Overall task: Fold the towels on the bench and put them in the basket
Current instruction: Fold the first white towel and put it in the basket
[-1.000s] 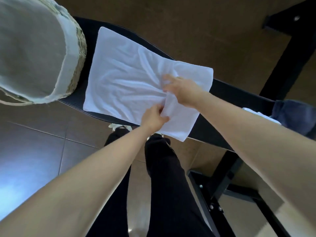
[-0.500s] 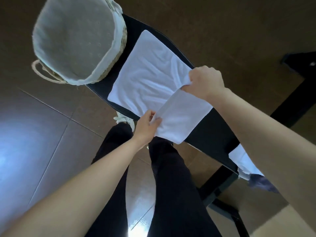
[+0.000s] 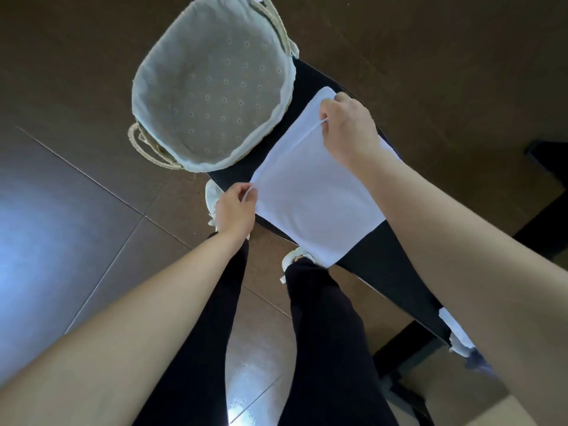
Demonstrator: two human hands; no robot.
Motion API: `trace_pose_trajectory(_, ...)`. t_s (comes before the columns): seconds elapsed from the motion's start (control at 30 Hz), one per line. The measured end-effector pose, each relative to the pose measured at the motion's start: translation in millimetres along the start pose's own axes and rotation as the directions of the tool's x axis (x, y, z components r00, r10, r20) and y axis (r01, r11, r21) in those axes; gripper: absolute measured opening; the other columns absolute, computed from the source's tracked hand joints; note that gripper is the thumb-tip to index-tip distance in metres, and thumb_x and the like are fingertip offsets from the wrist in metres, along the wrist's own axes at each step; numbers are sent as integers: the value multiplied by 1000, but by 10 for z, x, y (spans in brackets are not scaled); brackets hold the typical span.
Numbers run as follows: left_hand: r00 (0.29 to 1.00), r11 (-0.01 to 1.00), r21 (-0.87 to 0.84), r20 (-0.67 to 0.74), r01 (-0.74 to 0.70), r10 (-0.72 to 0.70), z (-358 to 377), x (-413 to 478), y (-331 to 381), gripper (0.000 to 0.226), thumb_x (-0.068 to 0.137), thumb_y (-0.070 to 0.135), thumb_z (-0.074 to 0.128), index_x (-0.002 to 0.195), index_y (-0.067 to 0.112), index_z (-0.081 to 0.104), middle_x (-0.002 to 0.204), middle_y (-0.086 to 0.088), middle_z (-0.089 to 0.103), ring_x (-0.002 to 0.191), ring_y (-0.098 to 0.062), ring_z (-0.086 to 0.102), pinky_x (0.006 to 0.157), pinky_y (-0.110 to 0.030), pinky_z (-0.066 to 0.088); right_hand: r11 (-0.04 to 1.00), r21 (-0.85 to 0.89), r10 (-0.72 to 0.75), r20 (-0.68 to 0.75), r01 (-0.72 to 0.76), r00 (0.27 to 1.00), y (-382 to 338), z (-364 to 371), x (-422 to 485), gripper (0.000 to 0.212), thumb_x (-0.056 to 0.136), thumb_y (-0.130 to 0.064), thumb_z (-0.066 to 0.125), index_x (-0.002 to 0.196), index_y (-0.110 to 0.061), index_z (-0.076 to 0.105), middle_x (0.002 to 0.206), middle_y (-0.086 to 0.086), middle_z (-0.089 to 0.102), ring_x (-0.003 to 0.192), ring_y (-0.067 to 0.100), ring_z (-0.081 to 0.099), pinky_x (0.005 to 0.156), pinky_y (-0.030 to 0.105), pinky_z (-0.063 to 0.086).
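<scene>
A white towel lies folded over itself on the black bench. My left hand pinches its near left corner at the bench's front edge. My right hand pinches the far corner of the same folded edge. A round woven basket with a pale cloth liner stands on the bench's left end, just left of the towel, with nothing in it. Another white towel peeks out at the bench's right end, partly hidden behind my right forearm.
A dark blue cloth lies beside the white towel at the right end. My legs in black trousers and white shoes stand against the bench's front. Brown tiled floor surrounds the bench; black frame bars run below right.
Both hands have carried the towel's right edge over to the left, laying it onto the other half. The view has swung left, bringing the whole basket into sight.
</scene>
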State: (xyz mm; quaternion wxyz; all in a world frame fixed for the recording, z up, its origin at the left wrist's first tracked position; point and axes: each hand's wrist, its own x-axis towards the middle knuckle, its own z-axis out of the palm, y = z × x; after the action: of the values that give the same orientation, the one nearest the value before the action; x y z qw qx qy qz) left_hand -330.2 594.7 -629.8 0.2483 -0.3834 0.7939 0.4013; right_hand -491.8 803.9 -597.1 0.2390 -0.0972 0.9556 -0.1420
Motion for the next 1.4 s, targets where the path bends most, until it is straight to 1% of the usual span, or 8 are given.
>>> trace_pose_trajectory(0.17, 998, 994, 95, -9, 58, -57, -35, 186, -61, 23, 103, 37, 58, 118, 22, 69, 90, 19, 62, 77, -2, 57, 72, -27, 42, 997, 73, 30, -21, -29, 999, -54, 185, 134, 37, 92, 7, 53, 128, -3, 59, 127, 16, 57, 111, 39, 58, 83, 44, 47)
trace_pose_trajectory(0.3, 999, 985, 168, -27, 37, -33, -111, 239, -58, 17, 101, 30, 57, 111, 23, 69, 98, 14, 64, 91, -15, 63, 74, -30, 41, 947, 322, -9, 54, -9, 999, -30, 272, 30, 83, 90, 11, 54, 161, -22, 28, 171, -1, 14, 139, 24, 48, 89, 28, 46)
trace_pose_trajectory(0.43, 993, 971, 211, -6, -112, 116, -132, 237, -40, 26, 96, 29, 65, 121, 23, 61, 119, 12, 58, 96, -14, 61, 79, -31, 42, 886, 412, 264, -70, -213, 962, 57, 466, -419, 78, 92, 6, 58, 160, -18, 28, 167, 2, 19, 147, 21, 36, 107, 21, 39)
trace_pose_trajectory(0.6, 978, 959, 237, 170, -158, 119, -49, 293, 1, 48, 91, 25, 70, 136, 22, 52, 127, 6, 59, 105, -13, 55, 86, -30, 40, 455, 584, 832, -10, -672, 555, 133, 945, -1387, 69, 89, -8, 68, 152, -14, 38, 144, 11, 36, 123, 26, 49, 91, 26, 41)
trace_pose_trajectory(0.77, 969, 922, 310, 151, -232, 193, 2, 318, -46, 24, 99, 22, 59, 122, 15, 61, 103, -1, 67, 94, -24, 57, 79, -32, 38, -14, 591, 889, 376, -807, 260, 171, 1402, -1933, 56, 83, -21, 73, 131, -11, 46, 131, 11, 50, 109, 32, 60, 84, 39, 48)
trace_pose_trajectory(0.93, 957, 870, 402, 174, -285, 234, -3, 284, -67, 22, 106, 28, 52, 105, 9, 63, 90, -4, 61, 86, -27, 52, 74, -34, 32, -222, 623, 811, 545, -750, 213, -93, 1637, -2025, 32, 86, -22, 71, 110, -11, 52, 91, -3, 56, 85, 23, 57, 70, 31, 43)
trace_pose_trajectory(1.07, 966, 904, 380, 232, -195, 110, 20, 236, -138, 25, 100, 28, 57, 78, 16, 54, 73, -4, 55, 80, -36, 60, 71, -43, 45, -206, 677, 835, 498, -706, 233, 11, 1657, -2075, 18, 88, -13, 62, 77, -15, 48, 74, -4, 52, 68, 20, 47, 53, 29, 34)
trace_pose_trajectory(1.4, 984, 987, 158, 176, -29, 1, 242, -512, -300, 21, 100, 27, 61, 118, 27, 50, 92, -2, 70, 80, -22, 73, 87, -46, 62, 1, 698, 801, 428, -717, 418, 623, 1501, -2628, 19, 92, -26, 64, 100, -10, 58, 98, 7, 67, 81, 26, 64, 80, 53, 58)
